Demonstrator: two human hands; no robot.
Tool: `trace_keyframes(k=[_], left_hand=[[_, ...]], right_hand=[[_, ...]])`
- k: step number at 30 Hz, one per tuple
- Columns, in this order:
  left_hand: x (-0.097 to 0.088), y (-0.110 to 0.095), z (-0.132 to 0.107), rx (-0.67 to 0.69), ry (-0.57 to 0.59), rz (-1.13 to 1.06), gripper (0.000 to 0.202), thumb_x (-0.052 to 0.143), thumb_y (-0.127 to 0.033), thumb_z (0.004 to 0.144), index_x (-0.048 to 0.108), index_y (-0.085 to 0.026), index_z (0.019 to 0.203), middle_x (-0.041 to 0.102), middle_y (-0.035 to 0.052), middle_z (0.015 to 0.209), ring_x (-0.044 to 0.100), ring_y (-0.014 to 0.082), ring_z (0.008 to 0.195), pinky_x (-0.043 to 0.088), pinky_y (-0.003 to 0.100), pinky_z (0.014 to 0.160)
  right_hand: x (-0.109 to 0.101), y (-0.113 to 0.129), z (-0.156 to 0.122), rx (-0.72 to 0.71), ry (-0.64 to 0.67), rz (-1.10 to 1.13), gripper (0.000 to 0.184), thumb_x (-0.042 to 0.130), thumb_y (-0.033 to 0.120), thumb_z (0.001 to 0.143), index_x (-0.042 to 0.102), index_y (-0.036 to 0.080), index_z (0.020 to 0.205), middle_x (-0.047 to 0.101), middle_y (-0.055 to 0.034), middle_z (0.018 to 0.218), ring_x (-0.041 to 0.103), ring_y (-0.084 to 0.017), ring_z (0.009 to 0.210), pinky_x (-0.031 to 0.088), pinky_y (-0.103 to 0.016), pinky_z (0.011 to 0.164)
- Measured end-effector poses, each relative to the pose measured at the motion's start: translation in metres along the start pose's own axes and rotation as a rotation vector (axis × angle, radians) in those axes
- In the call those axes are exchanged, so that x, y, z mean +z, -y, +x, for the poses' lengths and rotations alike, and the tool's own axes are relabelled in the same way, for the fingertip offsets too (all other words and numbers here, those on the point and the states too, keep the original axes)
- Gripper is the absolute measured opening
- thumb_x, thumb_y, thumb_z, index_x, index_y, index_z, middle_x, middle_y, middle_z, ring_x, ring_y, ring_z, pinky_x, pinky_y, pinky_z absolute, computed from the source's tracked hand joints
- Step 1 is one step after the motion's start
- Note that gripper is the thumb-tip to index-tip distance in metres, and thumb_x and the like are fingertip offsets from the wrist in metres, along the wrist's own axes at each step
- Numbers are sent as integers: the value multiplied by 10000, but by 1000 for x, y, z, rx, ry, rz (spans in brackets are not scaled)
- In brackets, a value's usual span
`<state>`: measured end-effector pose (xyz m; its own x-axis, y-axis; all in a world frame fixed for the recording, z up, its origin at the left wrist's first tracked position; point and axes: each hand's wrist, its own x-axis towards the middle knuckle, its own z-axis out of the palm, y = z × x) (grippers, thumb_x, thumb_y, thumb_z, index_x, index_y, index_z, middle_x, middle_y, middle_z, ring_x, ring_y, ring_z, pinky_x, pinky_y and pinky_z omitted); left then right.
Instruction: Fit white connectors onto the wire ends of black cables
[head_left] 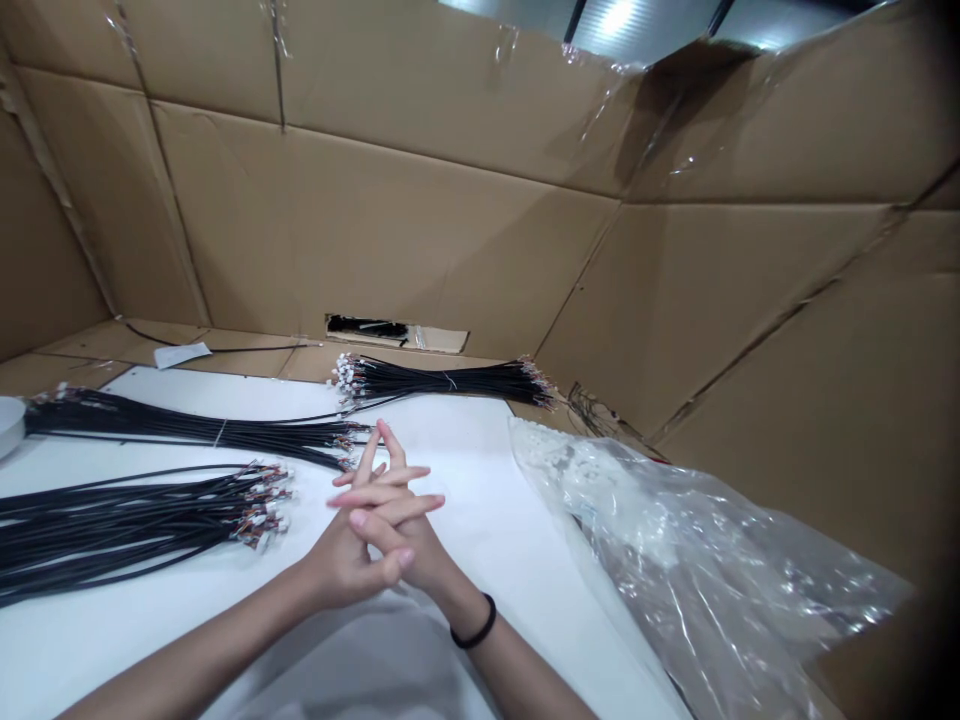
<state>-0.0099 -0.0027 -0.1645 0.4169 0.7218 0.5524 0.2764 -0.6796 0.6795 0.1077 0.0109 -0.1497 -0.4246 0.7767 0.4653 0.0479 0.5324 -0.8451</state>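
Observation:
My left hand [343, 562] and my right hand [426, 548] meet above the white work surface [480, 470], fingers crossed through one another. Most fingers are stretched out and apart, and no object shows between them. A black hair tie [475, 622] circles my right wrist. Just beyond my fingertips lie the wire ends of a bundle of black cables [202, 430], tied at its middle. Left of my hands is a looser group of black cables [112, 530] with small white connectors. Farther back, another tied cable bundle [450, 381] rests lengthwise.
Tall cardboard walls [420, 230] enclose the back and sides. Crumpled clear plastic sheeting [697, 540] covers the right side. A white paper slip [182, 354] and a single black cable lie at the back left. Part of a white round container [10, 425] shows at the left edge.

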Motion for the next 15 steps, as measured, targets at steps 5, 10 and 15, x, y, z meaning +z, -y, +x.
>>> trace_keyframes(k=[5, 10, 15], left_hand=[[-3, 0, 2, -84, 103, -14, 432, 464, -479, 907, 632, -238, 1223, 517, 152, 1335, 376, 354, 1327, 354, 584, 1063], [2, -10, 2, -101, 11, -3, 396, 449, -503, 873, 677, -181, 906, 574, 142, 984, 474, 365, 1193, 397, 582, 1020], [-2, -6, -1, -56, 82, -13, 366, 481, -487, 866, 625, -175, 990, 543, 148, 1043, 403, 377, 1260, 424, 543, 990]], right_hand=[[-9, -4, -1, 43, 156, 236, 253, 561, 399, 881, 724, 246, 1000, 569, -81, 1315, 536, -252, 1252, 454, -414, 1044], [4, -2, -1, 77, 58, 273, 193, 566, 391, 835, 642, 226, 768, 516, -69, 1351, 607, -232, 1126, 522, -404, 944], [4, -5, -4, 53, 96, 263, 213, 575, 416, 827, 652, 220, 799, 394, -59, 1464, 617, -207, 1085, 511, -389, 946]])
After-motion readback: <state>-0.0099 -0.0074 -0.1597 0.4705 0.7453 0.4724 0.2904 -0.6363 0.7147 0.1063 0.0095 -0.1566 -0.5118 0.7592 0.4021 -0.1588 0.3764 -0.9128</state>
